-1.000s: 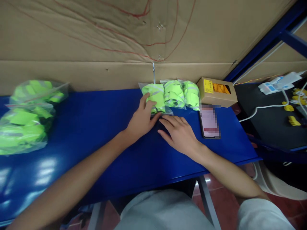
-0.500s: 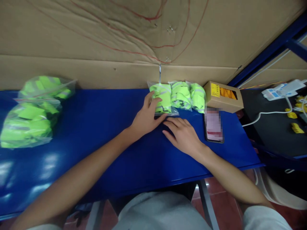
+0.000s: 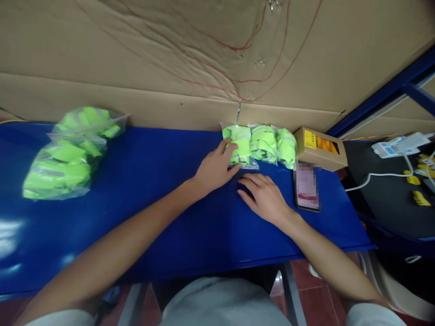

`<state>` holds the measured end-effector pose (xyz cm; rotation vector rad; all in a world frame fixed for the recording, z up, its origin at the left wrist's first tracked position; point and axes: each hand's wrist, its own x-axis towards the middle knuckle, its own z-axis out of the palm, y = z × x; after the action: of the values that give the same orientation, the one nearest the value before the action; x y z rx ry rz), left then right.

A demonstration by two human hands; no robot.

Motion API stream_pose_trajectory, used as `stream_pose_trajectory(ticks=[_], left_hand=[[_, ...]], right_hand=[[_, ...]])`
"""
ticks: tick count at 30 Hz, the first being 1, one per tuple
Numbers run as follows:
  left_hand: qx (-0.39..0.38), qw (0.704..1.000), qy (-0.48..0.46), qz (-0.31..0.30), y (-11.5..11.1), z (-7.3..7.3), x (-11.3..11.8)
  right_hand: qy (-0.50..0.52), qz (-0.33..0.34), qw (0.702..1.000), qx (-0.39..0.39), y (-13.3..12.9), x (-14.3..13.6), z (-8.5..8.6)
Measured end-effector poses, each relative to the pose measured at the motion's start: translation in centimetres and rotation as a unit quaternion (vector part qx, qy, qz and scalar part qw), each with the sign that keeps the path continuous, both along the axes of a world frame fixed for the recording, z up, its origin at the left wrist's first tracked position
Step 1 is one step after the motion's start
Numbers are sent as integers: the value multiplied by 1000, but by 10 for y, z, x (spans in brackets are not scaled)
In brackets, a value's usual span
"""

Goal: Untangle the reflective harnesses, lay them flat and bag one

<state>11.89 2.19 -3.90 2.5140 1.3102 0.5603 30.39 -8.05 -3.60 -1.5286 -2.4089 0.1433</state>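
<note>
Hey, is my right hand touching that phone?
Apart: the head view shows a strip of blue table between the right hand and the phone.

- Blue counter point(image 3: 159, 154), glossy
- At its left, two overlapping clear bags of bright green strips point(image 3: 57, 171)
- Along the back, three bagged green bundles point(image 3: 263, 145) side by side
- Cardboard box point(image 3: 305, 155) beside these
- Phone point(image 3: 306, 190), face up

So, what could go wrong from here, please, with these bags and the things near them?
The left hand reaches over a bag; a push could shift it into the next bag.
The right hand is near the phone and might bump it.
The box sits at the table's right end; a knock could tip it off.
</note>
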Motion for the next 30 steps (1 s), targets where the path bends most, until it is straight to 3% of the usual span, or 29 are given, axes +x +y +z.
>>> stream_pose_trajectory(ticks=[5,10,13,17,23,26,30], left_hand=[[-15,1000,8,9,-10,4,-22],[75,993,5,87,-15,16,-90],[129,970,17,204,-13,39,-144],[129,916,40,378,-16,58,-201],[20,877,29,479,-15,38,-235],[-12,876,31,481,-12,30,-242],[1,894,32,447,-13,30,-246]], right_hand=[[-7,4,1000,-1,-2,1,1],[-16,15,1000,11,-4,3,-1],[-15,14,1000,20,-4,3,-3],[-11,14,1000,23,-3,4,-4],[-4,4,1000,19,1,6,-6],[-5,4,1000,16,2,8,-9],[2,2,1000,12,4,10,-11]])
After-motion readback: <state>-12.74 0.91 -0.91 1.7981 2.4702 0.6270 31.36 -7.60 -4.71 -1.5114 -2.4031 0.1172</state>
